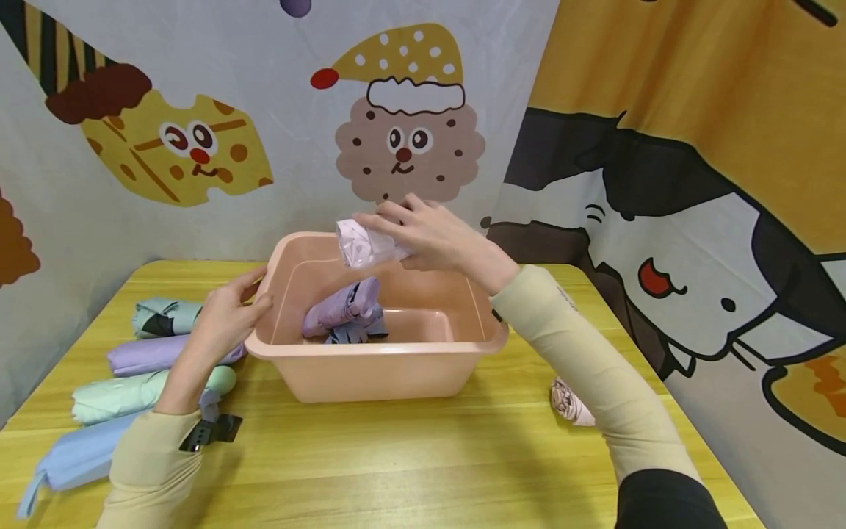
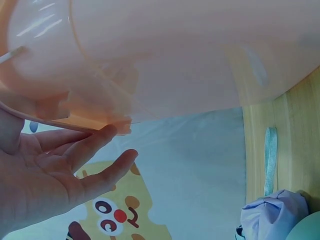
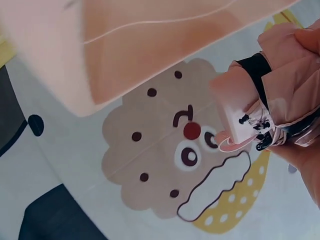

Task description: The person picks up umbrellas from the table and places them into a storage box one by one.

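Observation:
My right hand [image 1: 426,235] holds a pale pink folded umbrella [image 1: 366,246] above the back of a peach plastic basin [image 1: 377,375]. In the right wrist view, the umbrella's pink handle [image 3: 235,107] and wrist cord stick out beyond the wrapped fabric. My left hand [image 1: 228,312] rests against the basin's left rim; its fingers [image 2: 102,140] lie fairly straight along the outside in the left wrist view. Inside the basin, a purple folded umbrella [image 1: 340,305] lies across a darker blue-violet one [image 1: 357,329].
Left of the basin lie several folded umbrellas: teal [image 1: 161,317], purple [image 1: 148,355], mint green [image 1: 122,397] and blue [image 1: 89,448]. Another pale pink one [image 1: 571,402] lies at the right, partly behind my right forearm. A cartoon-print cloth [image 1: 297,147] hangs behind the yellow wooden table [image 1: 370,463].

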The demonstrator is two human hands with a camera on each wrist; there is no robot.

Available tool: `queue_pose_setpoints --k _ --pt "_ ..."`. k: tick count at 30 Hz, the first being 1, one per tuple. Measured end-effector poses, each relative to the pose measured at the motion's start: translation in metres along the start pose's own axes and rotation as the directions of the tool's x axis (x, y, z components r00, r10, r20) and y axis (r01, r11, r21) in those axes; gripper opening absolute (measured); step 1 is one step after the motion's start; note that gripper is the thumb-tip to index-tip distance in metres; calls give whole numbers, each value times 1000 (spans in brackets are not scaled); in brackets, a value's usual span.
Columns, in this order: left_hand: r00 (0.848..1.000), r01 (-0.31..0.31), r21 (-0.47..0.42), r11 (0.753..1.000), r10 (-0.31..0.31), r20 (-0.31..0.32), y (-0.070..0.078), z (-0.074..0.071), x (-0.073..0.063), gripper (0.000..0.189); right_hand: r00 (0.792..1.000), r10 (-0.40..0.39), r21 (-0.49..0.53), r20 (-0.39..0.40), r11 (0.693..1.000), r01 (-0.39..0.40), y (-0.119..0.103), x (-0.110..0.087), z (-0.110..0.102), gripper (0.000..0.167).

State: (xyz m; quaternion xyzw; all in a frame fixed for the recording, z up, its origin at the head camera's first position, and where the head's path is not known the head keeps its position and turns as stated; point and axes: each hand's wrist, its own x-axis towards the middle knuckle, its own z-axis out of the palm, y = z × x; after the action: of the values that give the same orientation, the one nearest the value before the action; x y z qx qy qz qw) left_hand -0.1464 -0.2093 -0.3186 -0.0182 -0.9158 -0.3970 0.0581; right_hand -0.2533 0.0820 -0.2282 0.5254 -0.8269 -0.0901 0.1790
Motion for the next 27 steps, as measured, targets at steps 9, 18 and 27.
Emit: queue_pose_setpoints --k 9,18,27 --pt "1000 1 9 1000 -1 -10 0 1 1 58 987 -158 -62 -29 986 156 -15 19 11 73" --pt "1000 5 2 1000 -5 -10 0 1 1 58 976 -205 -72 76 975 210 -31 31 20 76" --pt "1000 14 -10 1000 -14 -3 1 1 2 58 943 -271 -134 194 945 299 -47 38 36 75"
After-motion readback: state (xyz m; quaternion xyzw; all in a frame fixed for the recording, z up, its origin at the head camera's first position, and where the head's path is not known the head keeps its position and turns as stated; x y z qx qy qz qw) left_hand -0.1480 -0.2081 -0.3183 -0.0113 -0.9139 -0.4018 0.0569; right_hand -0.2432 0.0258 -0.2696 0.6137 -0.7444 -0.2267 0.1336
